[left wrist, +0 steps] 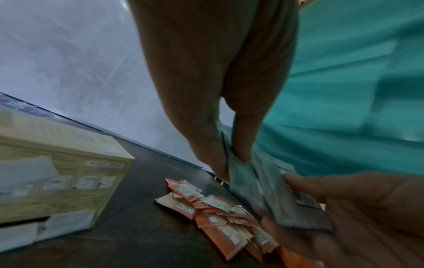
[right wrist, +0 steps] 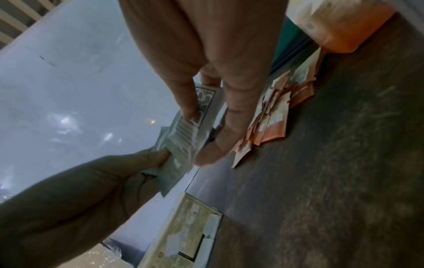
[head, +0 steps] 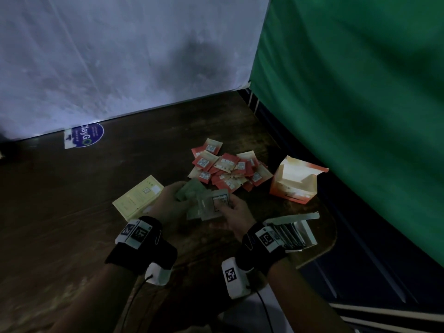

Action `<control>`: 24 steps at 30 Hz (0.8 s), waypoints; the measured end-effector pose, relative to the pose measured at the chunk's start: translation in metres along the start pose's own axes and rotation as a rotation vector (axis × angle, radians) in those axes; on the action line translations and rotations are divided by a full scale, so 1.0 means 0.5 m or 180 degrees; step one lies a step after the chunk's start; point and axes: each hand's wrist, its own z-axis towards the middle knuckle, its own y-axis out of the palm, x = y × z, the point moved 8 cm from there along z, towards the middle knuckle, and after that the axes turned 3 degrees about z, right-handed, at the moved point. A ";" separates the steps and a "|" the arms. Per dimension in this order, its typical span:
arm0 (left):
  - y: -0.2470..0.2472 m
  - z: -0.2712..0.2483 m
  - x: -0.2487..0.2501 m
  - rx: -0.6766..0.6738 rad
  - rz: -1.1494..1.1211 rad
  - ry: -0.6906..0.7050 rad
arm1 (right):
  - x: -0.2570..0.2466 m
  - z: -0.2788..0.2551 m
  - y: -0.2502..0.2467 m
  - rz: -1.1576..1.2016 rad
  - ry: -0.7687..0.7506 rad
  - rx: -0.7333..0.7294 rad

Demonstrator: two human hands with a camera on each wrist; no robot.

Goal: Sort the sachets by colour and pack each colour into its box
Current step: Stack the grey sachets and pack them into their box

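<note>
Both hands hold a bunch of green sachets (head: pixel 204 201) just above the dark table. My left hand (head: pixel 171 203) grips the bunch's left side, thumb and fingers pinching it (left wrist: pixel 238 174). My right hand (head: pixel 236 210) pinches the top sachet (right wrist: pixel 201 103) from the right. A pile of red and cream sachets (head: pixel 228 170) lies beyond the hands. The open orange box (head: pixel 294 181) stands right of that pile. A closed pale yellow box (head: pixel 138 195) lies at the left. An open white box (head: pixel 295 230) with dark sachets inside sits by my right wrist.
The wooden table (head: pixel 72 200) ends at a pale wall (head: pixel 120 56) behind and a green curtain (head: pixel 360 92) on the right. A blue round sticker (head: pixel 87 135) is stuck at the table's back edge. The white box sits close to the table's right edge.
</note>
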 end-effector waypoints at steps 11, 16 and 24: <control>-0.035 -0.019 0.015 0.0331 -0.0118 -0.0166 | -0.136 -0.049 -0.013 -0.1684 -0.1369 0.0044; 0.024 -0.040 0.040 -0.0702 0.0149 -0.0410 | -0.151 -0.084 0.053 -0.2639 -0.1702 -0.0495; 0.066 -0.059 0.071 -0.0442 -0.0604 -0.0308 | -0.154 -0.125 0.004 -0.2742 -0.2371 0.0859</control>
